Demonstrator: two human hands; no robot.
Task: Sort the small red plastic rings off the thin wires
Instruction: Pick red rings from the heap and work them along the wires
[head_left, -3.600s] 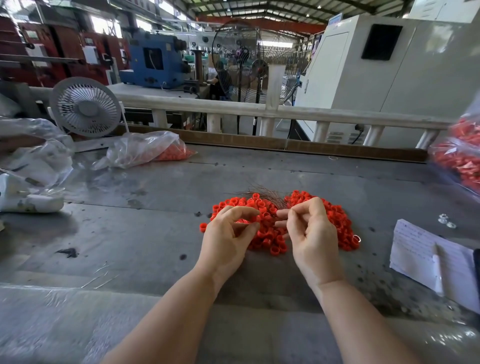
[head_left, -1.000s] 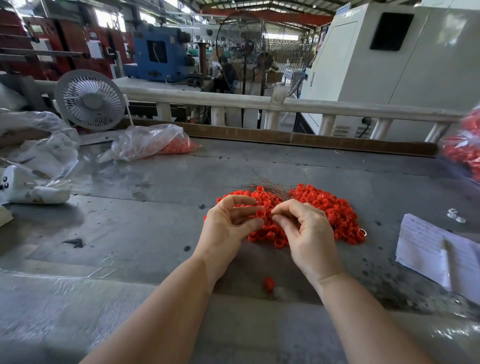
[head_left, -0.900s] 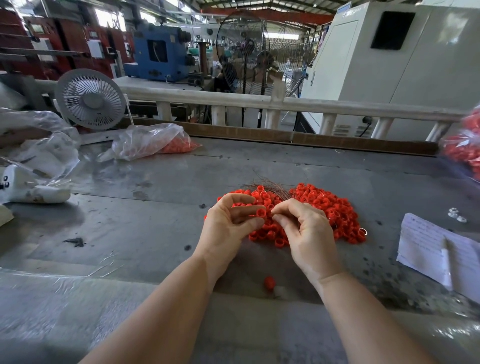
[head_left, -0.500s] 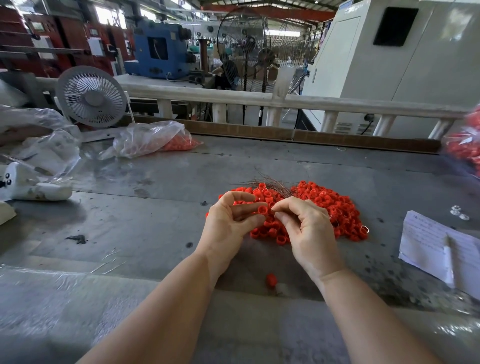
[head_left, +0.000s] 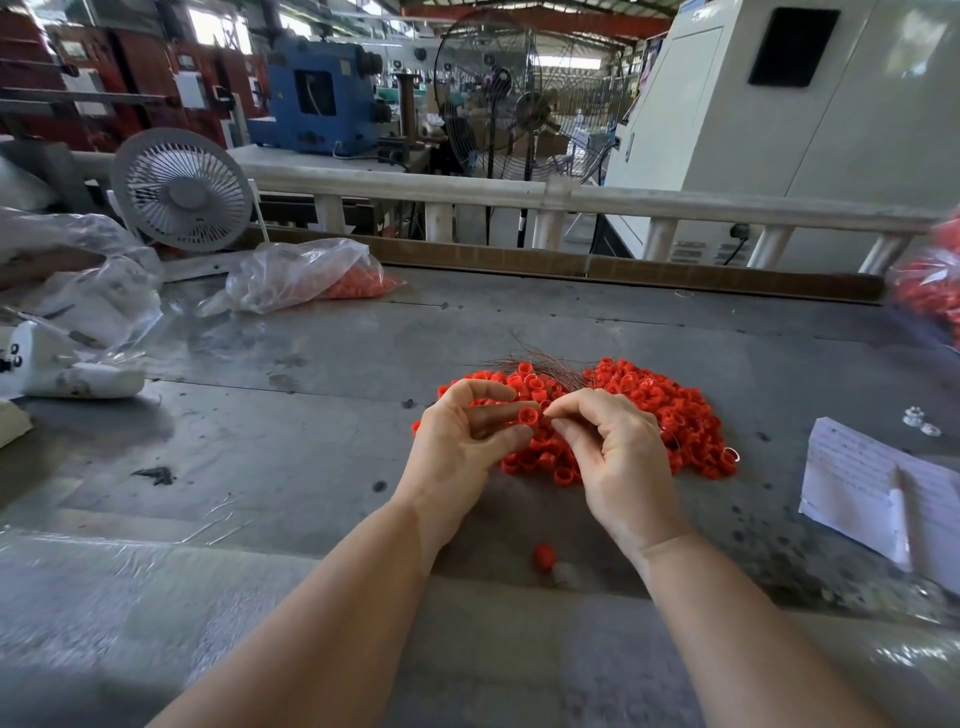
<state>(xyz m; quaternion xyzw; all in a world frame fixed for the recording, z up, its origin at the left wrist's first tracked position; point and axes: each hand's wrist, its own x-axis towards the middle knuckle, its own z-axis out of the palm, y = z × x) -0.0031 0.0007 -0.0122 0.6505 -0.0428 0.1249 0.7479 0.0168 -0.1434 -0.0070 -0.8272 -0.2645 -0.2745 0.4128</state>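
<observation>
- Left hand (head_left: 460, 441): fingers curled, thumb and fingertips pinching one red ring (head_left: 528, 415), held above the bench (head_left: 291, 452) with its open end toward the camera.
- Right hand (head_left: 618, 457): fingers curled inward, thumb and forefinger pinched together just right of that ring; presumably on a thin wire, too fine to make out between the fingertips.
- Directly behind and beneath both hands: pile of red rings (head_left: 670, 415) spread on the bench, reaching out to the right of the right hand.
- Behind the hands, at the pile's far edge: bundle of thin wires (head_left: 545, 364) fanning out.
- Nearer than the hands, between the two wrists: single loose ring (head_left: 544, 556) lying apart on the bench.
- Well right of the right hand: paper sheet (head_left: 857, 483) with faint written lines, too blurred to read.
- Far left, beyond the left hand: clear plastic bag (head_left: 296, 275) holding more red pieces.
</observation>
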